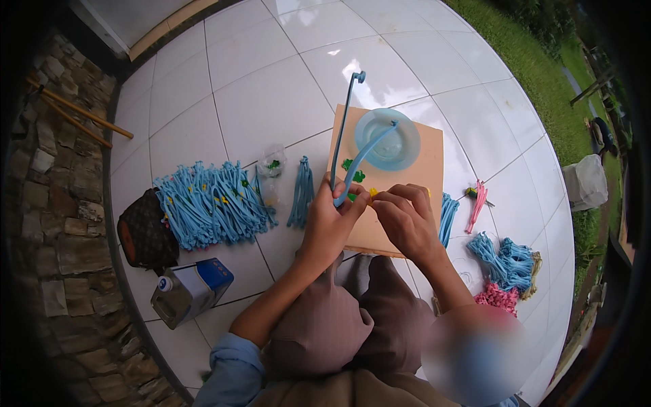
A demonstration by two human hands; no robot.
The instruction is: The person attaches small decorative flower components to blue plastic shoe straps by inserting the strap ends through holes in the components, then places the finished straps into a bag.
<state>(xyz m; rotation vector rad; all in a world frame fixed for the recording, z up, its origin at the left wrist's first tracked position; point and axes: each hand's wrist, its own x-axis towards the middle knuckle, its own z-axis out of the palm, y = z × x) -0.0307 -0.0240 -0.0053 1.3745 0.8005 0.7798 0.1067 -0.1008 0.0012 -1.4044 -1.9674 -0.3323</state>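
My left hand [329,218] is closed round light-blue, flexible straps [367,150], two lengths of which stick up with small knobs at their tips. Whether they are one folded strap or two, I cannot tell. Close beside it, my right hand [407,216] is closed, its thumb and fingertips pinching a small yellow piece [373,192] at the left fingertips. Both hands are above a tan board [380,232]. Small green flower-shaped pieces [359,176] lie on the board near a translucent blue bowl [411,150].
Left lie a large pile of blue straps [210,207], a smaller bundle [301,193], a brown bag [146,234] and a metal can [190,288]. Right are pink straps [478,203], blue bundles [505,261] and a pink bundle [497,297]. White tiles [258,54] surround the board.
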